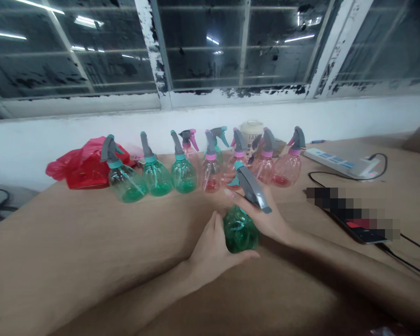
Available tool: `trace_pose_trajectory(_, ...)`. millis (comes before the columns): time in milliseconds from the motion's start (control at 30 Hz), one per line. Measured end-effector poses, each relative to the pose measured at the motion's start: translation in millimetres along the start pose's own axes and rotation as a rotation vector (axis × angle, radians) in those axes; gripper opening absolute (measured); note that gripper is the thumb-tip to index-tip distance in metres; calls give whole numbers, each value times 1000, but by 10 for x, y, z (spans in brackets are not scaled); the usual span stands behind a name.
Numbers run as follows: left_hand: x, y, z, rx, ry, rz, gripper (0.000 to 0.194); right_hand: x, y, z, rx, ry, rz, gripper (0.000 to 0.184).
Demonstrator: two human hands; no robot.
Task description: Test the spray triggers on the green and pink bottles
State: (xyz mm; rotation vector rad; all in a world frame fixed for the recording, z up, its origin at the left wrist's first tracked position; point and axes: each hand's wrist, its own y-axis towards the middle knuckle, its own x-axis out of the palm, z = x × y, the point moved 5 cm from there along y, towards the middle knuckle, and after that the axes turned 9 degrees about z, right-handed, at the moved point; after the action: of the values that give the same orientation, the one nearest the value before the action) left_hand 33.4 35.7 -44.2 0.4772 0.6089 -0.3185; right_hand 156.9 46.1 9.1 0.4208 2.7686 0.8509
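Note:
A green see-through spray bottle (pixel 241 231) with a grey and teal trigger head (pixel 252 186) is between my two hands above the table. My left hand (pixel 213 247) wraps the bottle's body from the left, its thumb reaching under the near side. My right hand (pixel 266 217) closes round the neck just below the trigger head, its fingers partly hidden behind the head. Beyond them stand three green spray bottles (pixel 157 177) at the left and several pink ones (pixel 212 175) toward the right, with coloured liquid low in them.
A crumpled red plastic bag (pixel 87 163) lies at the back left. A pale cup (pixel 251 135) stands behind the pink bottles. On the right are a white power strip (pixel 339 163), a phone (pixel 357 226) and black cables (pixel 406 263). The table (pixel 91 242) meets a white wall below windows.

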Motion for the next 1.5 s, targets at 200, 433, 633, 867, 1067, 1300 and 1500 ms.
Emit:
trace_pose_trajectory(200,11,-9,-38,-10,-9,20,80,0,-3,16,9,12,8,31)
trace_pose_trajectory(433,0,-6,-11,-15,-18,10,78,-16,0,-30,0,0,7,32)
trace_pose_trajectory(633,5,-11,-22,-13,-6,22,76,-10,-2,-9,-3,-17,7,32)
trace_pose_trajectory(867,18,-3,-40,-8,23,-3,80,-2,3,14,-10,-8,45,32)
trace_pose_trajectory(1067,-2,-31,-12,35,16,31,84,-12,-9,44,-15,23,82,31)
trace_pose_trajectory(1300,-38,-57,-38,0,3,28,82,14,-13,-17,-26,-87,96,31)
trace_pose_trajectory(1500,-389,-292,-236,-49,-12,-6,83,24,-177,-118,-123,-318,-246,63)
